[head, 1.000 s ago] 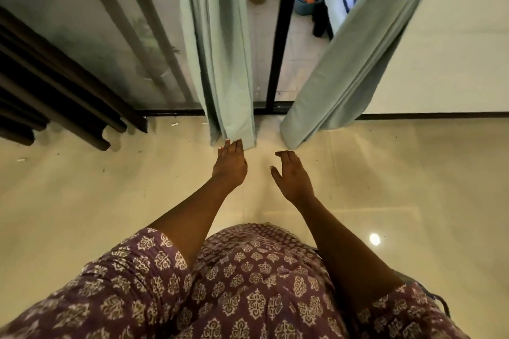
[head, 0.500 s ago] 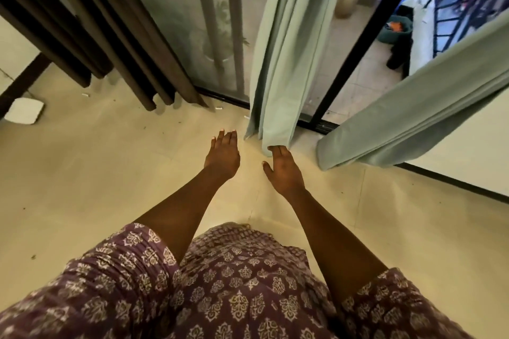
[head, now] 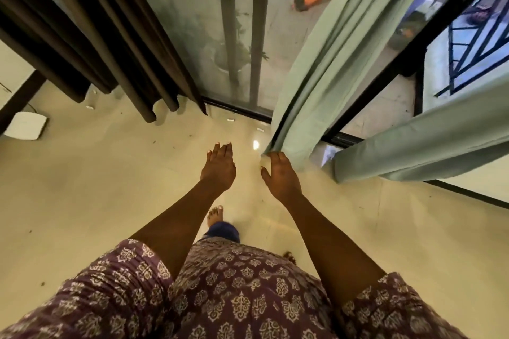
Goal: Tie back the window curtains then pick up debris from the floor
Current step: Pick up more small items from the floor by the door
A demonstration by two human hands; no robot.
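Near window: two hands (head: 219,166) (head: 281,175), three curtains (head: 325,58).

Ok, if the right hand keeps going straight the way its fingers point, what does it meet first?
Most likely the hanging green curtain: the right hand has straight fingers whose tips sit at its bottom hem in this view. Depth is unclear, so contact cannot be confirmed.

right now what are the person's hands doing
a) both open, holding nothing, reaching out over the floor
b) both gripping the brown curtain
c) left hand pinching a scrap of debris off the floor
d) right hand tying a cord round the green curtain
a: the left hand and right hand both have straight fingers and hold nothing, stretched out above the floor near the green curtain.
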